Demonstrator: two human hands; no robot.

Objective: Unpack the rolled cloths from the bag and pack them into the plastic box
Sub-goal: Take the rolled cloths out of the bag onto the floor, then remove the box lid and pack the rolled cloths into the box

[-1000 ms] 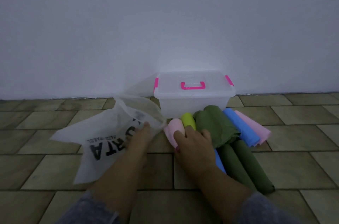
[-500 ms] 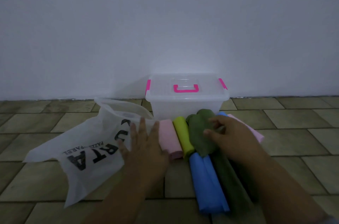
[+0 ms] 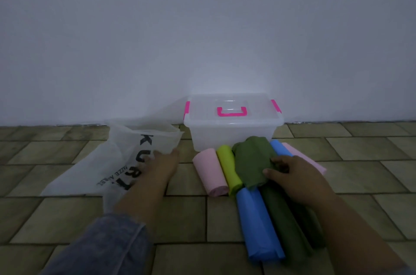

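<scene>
Left hand (image 3: 162, 163) flat on bag (image 3: 94, 166) edge, right hand (image 3: 295, 176) grasping green cloth (image 3: 251, 162) beside box (image 3: 233, 126).

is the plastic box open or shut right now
Shut. The clear lid sits flat on the plastic box, its pink handle lying on top and pink side latches down at both ends.

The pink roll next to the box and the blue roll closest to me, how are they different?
The pink roll is pale pink; the blue roll is bright blue. The pink roll looks shorter, the blue roll longer. The pink roll lies at the left edge of the pile beside the yellow-green roll, and the blue roll lies nearer the camera against a dark green roll. Both are rolled cloths lying on the tiled floor, and neither is touched by the hands.
</scene>
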